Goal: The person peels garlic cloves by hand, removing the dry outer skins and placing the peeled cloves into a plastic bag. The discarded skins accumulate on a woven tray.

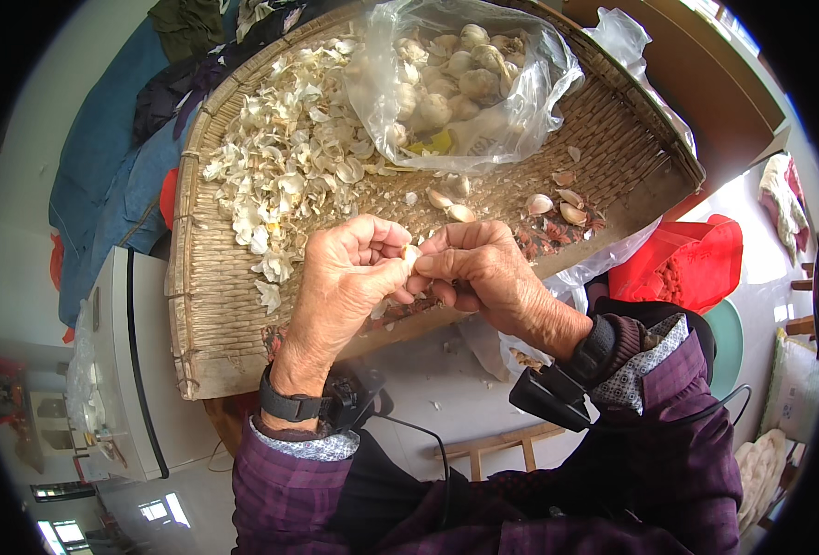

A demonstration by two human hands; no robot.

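Observation:
Between my two hands, above the front edge of a woven winnowing basket (208, 312), is a garlic clove (410, 254). The thumb and fingers of my left hand (357, 267) pinch it from one side. My right hand (475, 263) meets it with thumb and forefinger; whether any loose skin is between those fingertips is hidden. Just beyond the fingertips lie a few unpeeled garlic cloves (461, 212). More cloves (573, 214) rest to the right on a patterned cloth patch (555, 236). A heap of papery garlic skins (291, 166) covers the basket's left side.
An open clear plastic bag (520, 142) of garlic bulbs (479, 83) sits at the basket's back. Right of the basket are a red bag (708, 263) and a green basin (725, 347). A white cabinet (125, 361) stands at left. A cable (441, 444) hangs from my left wrist.

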